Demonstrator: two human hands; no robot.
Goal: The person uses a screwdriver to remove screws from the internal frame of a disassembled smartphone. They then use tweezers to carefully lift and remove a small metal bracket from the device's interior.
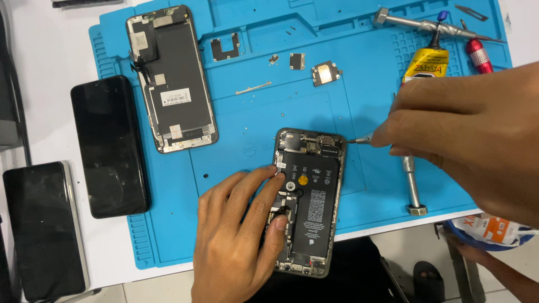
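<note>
An opened phone body (311, 196) with a black battery lies on the blue work mat (247, 129), near the mat's front edge. My left hand (238, 235) rests on its left side, fingers pressing the inner parts. My right hand (466, 134) pinches a thin screwdriver (359, 140) whose tip touches the phone's upper right corner. The removed screen assembly (171, 78) lies face down at the mat's upper left.
Two dark phones (109, 146) (42, 230) lie at the left. Small metal shields (224, 47) (325, 73) and screws sit mid-mat. A glue tube (426, 62), metal tools (426, 25) (412, 188) and a red-handled driver (480, 56) lie at the right.
</note>
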